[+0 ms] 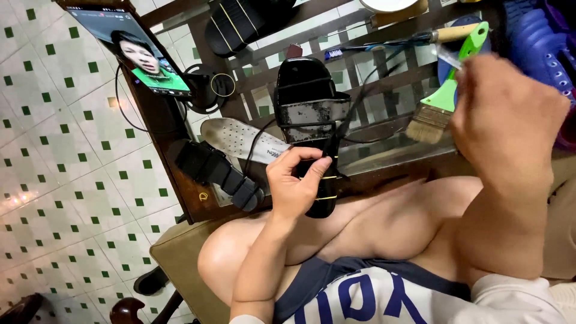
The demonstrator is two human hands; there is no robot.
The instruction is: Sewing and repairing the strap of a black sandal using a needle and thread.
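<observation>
So the left hand (294, 186) is in the middle of the frame, fingers wrapped around the heel end of a glossy black sandal (312, 120), which it holds up with the toe pointing toward the top of the picture. The strap area looks scuffed and greyish. The right hand (507, 120) is over on the right side, closed into a grip around the handle of a green paintbrush (447, 96), bristles hanging down just right of the sandal and not touching it.

Behind all that is a glass-topped table (390, 159) with a white insole (240, 139) lying left of centre, a black strap piece (216, 171) at its lower left edge, and another black sandal (243, 24) up top. There's a phone (132, 51) propped in the upper left, a blue toothbrush (360, 51) near the top, and a blue clog (540, 42) in the upper right corner. The floor on the left is white tile with green squares.
</observation>
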